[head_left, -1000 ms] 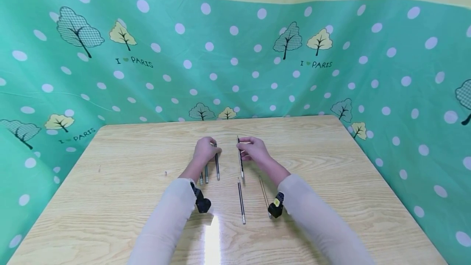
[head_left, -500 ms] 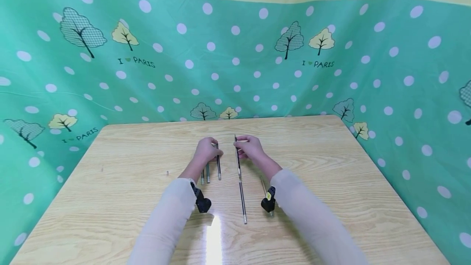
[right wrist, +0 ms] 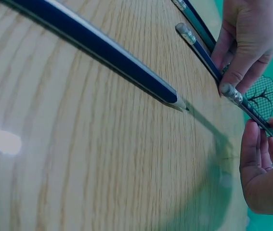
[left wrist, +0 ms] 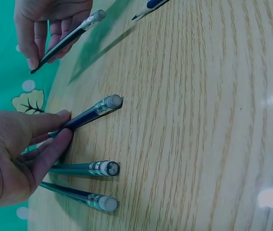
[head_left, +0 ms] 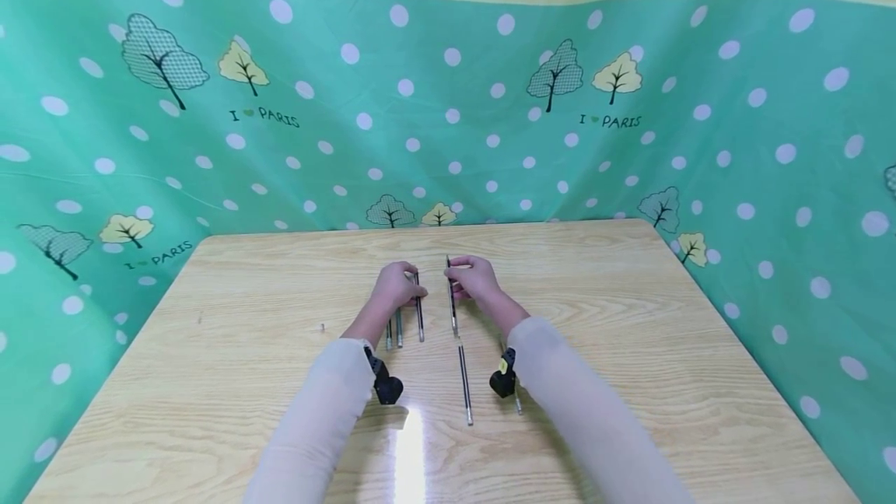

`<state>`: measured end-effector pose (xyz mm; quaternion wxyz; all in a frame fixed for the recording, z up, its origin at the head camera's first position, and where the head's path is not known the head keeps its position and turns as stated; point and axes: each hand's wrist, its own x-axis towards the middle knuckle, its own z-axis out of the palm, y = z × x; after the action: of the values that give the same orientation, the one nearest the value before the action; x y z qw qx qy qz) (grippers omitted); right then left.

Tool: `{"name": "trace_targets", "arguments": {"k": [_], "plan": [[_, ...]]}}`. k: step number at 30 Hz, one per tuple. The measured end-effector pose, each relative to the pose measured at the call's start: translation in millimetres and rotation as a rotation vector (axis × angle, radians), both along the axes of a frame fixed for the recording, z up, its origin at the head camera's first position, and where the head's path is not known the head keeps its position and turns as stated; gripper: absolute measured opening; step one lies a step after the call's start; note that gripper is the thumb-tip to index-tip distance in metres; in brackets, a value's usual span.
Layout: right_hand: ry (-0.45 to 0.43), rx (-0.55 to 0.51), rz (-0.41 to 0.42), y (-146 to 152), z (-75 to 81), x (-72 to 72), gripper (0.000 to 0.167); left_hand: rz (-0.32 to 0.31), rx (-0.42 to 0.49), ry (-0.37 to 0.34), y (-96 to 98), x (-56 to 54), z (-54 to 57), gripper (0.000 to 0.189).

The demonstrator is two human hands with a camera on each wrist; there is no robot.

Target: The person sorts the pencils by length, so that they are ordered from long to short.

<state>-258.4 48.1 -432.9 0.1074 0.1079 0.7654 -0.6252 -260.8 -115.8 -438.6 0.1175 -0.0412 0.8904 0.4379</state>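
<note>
In the head view my left hand (head_left: 397,285) pinches a dark blue pencil (head_left: 420,321) between thumb and fingers, its eraser end toward me. A green pencil (left wrist: 78,169) and another dark pencil (left wrist: 73,193) lie beside it, partly hidden by that hand. My right hand (head_left: 474,278) grips a dark pencil (right wrist: 249,108) near its tip, above the table, with its eraser end toward me. Nearer to me, a blue pencil (head_left: 465,387) lies on the table, sharpened tip pointing away.
A further pencil (head_left: 519,403) lies mostly hidden under my right wrist. On the wooden table (head_left: 245,379) a tiny light scrap (head_left: 323,327) rests to the left. A green dotted curtain (head_left: 315,115) hangs behind and along the sides.
My right hand has shifted a little to the left with its pencil, which now lines up more with the nearer blue one. My left hand keeps its pinch in nearly the same place.
</note>
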Motion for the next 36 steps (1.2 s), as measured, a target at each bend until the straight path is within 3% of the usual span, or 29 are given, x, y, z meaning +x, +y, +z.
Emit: {"name": "trace_targets", "arguments": {"k": [24,36], "plan": [[-0.009,0.000,0.008,-14,-0.7,-6.9,0.029,-0.004,-0.037,0.016,2.9,4.1,4.7,0.053],[-0.004,0.042,0.003,-20,-10.7,-11.3,0.028,-0.015,-0.052,0.007,3.0,1.8,3.3,0.054]]}}
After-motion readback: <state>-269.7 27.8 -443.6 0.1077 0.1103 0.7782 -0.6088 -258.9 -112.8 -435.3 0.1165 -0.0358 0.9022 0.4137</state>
